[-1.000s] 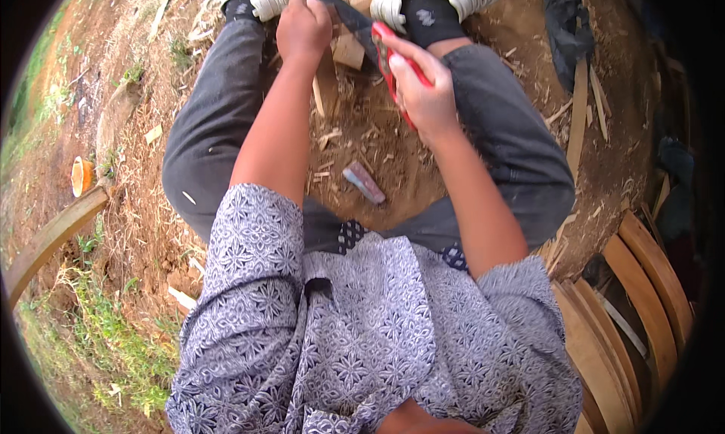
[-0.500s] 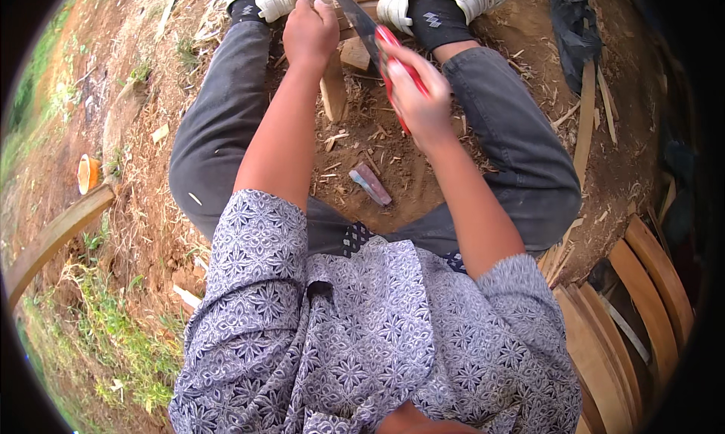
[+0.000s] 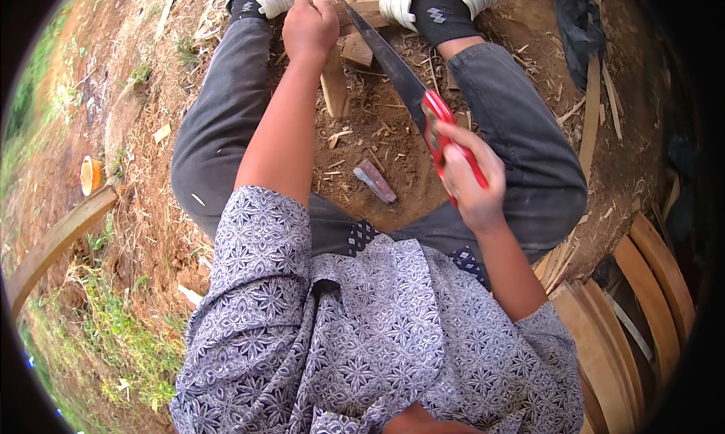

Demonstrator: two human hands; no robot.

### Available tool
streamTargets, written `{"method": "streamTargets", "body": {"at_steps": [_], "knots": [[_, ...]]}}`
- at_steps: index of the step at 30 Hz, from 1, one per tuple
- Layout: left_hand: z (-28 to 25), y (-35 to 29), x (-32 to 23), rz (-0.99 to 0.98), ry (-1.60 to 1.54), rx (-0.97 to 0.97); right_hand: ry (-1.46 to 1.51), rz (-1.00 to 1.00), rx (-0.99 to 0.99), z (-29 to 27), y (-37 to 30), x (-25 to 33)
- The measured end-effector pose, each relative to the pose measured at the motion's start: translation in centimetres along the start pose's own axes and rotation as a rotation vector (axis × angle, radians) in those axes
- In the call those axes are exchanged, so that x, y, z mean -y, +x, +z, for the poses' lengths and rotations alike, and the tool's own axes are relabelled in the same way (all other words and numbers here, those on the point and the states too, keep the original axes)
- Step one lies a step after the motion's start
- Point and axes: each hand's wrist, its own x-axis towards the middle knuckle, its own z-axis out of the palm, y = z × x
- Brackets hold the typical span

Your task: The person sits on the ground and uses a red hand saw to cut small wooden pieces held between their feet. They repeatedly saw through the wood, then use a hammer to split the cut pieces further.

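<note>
In my right hand (image 3: pixel 474 179) is a handsaw (image 3: pixel 389 64), gripped by its red handle. Its dark blade slants up and left, and the tip reaches the edge of a piece of wood (image 3: pixel 368 14) between my feet. My left hand (image 3: pixel 310 30) is closed over the left end of that wood; its fingertips are mostly hidden. Below the left hand a short wooden block (image 3: pixel 334 87) slopes toward me. Another small block (image 3: pixel 357 50) sits under the blade.
A pinkish-grey stone-like bar (image 3: pixel 375 181) lies on the dirt between my legs. Wood chips are scattered about. On the right are a black plastic bag (image 3: pixel 580 30), a long strip (image 3: pixel 589 121) and stacked curved boards (image 3: pixel 604 336). An orange cup-like object (image 3: pixel 91 175) and curved beam (image 3: pixel 60 241) lie left.
My right hand has drawn the saw back toward me and to the right, so more of the blade shows. My left hand has stayed almost in place.
</note>
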Motion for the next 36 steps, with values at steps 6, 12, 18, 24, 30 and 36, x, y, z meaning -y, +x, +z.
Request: {"method": "streamTargets", "body": {"at_steps": [6,12,18,24,30,36], "knots": [[0.0,0.8,-0.7,0.018,0.063,0.022,-0.105,-0.315,-0.045,6.4,9.3,-1.9],[-0.2,0.5,0.3,-0.016,0.011,0.047,0.05,0.042,-0.017,0.6,0.5,-0.5],[-0.3,0.4,-0.7,-0.044,0.041,0.048,-0.046,-0.121,-0.021,0.2,1.4,-2.0],[-0.1,0.1,-0.5,0.044,0.075,0.036,-0.051,-0.181,-0.015,6.0,11.1,-2.0],[-1.0,-0.5,3.8,-0.013,-0.011,0.003,0.237,0.186,0.018,-0.3,-1.3,-0.3],[-3.3,-2.1,5.9,-0.096,-0.592,-0.031,0.173,0.115,0.024,-4.9,-6.0,1.4]]}}
